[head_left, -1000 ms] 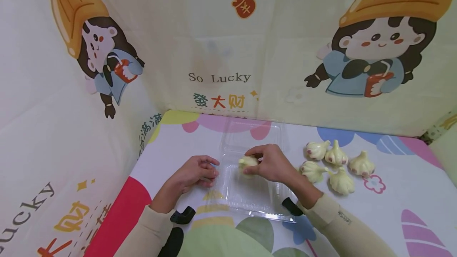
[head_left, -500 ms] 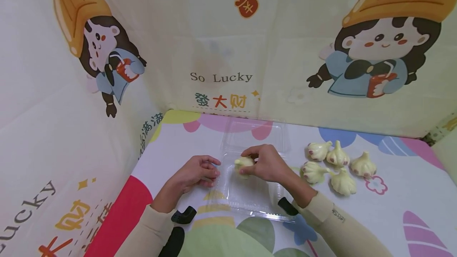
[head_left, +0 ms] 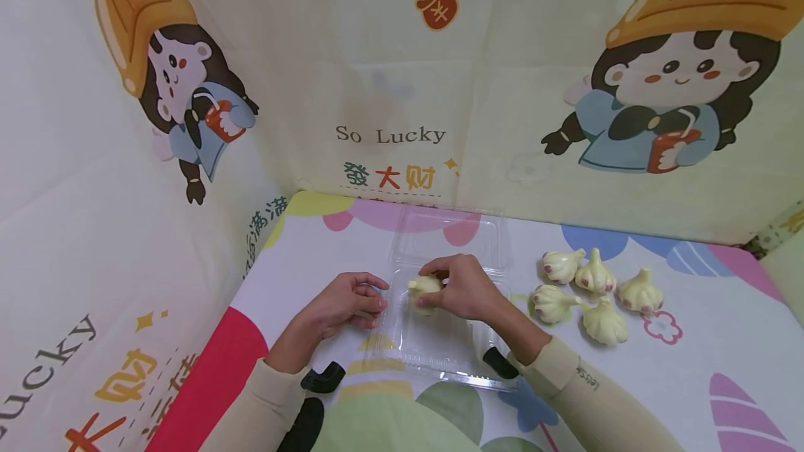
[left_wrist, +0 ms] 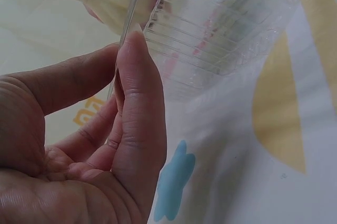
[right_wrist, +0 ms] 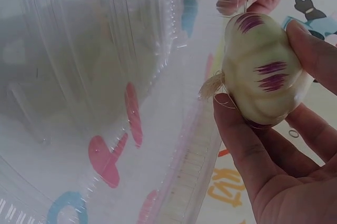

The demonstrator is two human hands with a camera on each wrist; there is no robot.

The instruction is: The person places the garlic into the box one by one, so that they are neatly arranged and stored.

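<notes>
A pale garlic bulb (head_left: 424, 287) with purple streaks, clear in the right wrist view (right_wrist: 266, 71), is gripped between the thumb and fingers of my right hand (head_left: 465, 290). It is over the left part of a clear plastic container (head_left: 440, 351), whose lid (head_left: 449, 239) is folded back away from me. My left hand (head_left: 348, 304) pinches the container's left rim between thumb and fingers, as the left wrist view shows at the hand (left_wrist: 134, 113). Whether the bulb touches the container floor is hard to tell.
Several more garlic bulbs (head_left: 599, 319) lie in a group on the table, right of the container. A printed cloth (head_left: 710, 326) covers the table. Cartoon-patterned curtains (head_left: 389, 75) stand behind and at the left.
My right hand has shifted slightly left with the garlic bulb, towards the container's left side. My left hand keeps its place at the rim. The other bulbs stay put.
</notes>
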